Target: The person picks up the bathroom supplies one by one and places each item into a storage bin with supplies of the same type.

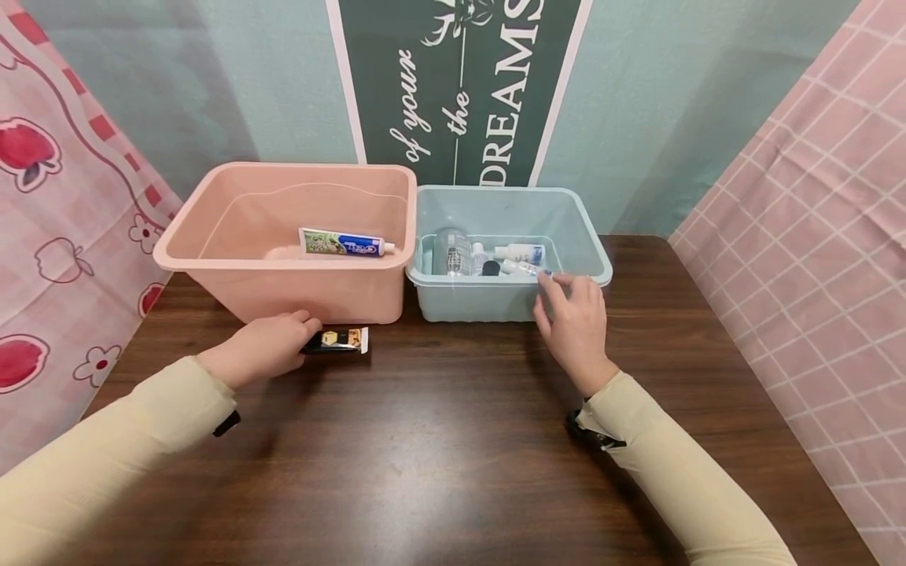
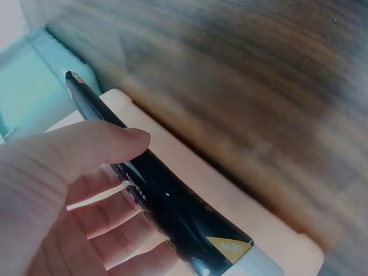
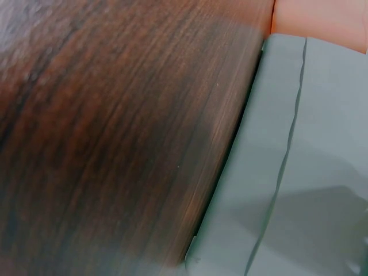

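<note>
My left hand grips a black tube with a gold hexagon label, low in front of the pink bin. In the left wrist view the thumb lies across the tube, with the fingers behind it and a pale cap at the lower end. At the front rim of the light blue bin is my right hand, its fingertips at the rim and its thumb in front of the wall. Just past those fingertips lies a white tube. The right wrist view leaves this hand out.
The pink bin stands left of the blue one and holds a toothpaste tube. Inside the blue bin lie a clear bottle, another white tube and a black cap. Both bins stand on a dark wooden table before a curtain.
</note>
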Demonstrator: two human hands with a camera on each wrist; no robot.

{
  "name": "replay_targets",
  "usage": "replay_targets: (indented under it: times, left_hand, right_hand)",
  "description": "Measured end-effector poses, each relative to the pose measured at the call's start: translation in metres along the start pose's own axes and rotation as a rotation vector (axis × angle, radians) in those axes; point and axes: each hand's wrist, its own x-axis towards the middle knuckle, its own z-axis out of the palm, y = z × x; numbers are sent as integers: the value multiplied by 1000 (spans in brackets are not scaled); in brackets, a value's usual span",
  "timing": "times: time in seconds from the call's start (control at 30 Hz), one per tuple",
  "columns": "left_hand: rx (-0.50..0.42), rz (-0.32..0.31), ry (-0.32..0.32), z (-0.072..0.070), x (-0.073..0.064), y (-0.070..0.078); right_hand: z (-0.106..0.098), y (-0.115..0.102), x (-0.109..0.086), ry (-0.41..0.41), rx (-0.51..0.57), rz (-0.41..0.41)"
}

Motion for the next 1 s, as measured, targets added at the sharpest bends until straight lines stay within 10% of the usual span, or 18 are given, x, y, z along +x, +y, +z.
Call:
replay_targets:
  times: [1.0]
  left_hand:
    - [66,66,113,-74,-15,10]
  right_hand:
    - [0,-1,0,7,-6,-9]
